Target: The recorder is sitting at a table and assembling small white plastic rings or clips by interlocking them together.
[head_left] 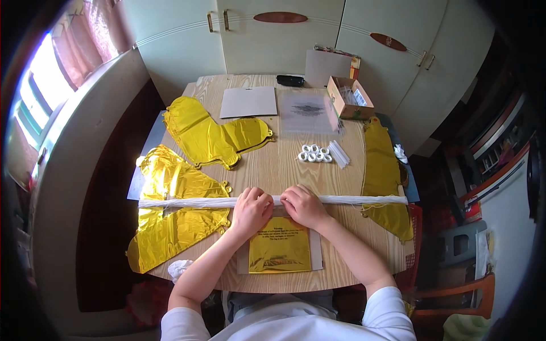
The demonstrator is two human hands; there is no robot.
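A clear plastic bag [280,244] with dark print lies in front of me, holding a folded gold foil sheet and a pale card. My left hand [252,208] and my right hand [301,203] meet at its far edge, fingers curled and closed on it; their fingertips are partly hidden. A long bundle of white strings [358,199] stretches across the table under or just behind both hands. To the left, a shiny gold foil balloon [176,221], flat and uninflated, lies partly beneath the strings. Another flat gold foil balloon [213,133] spreads out beyond it.
Several white ribbon rolls [314,153] sit beside clear tubes [339,154]. Farther back are a grey card [248,102], clear bags [310,112], a black pouch [290,80] and an open cardboard box [348,98]. Gold foil [382,176] lies at right, crumpled tissue [179,269] near the front-left edge.
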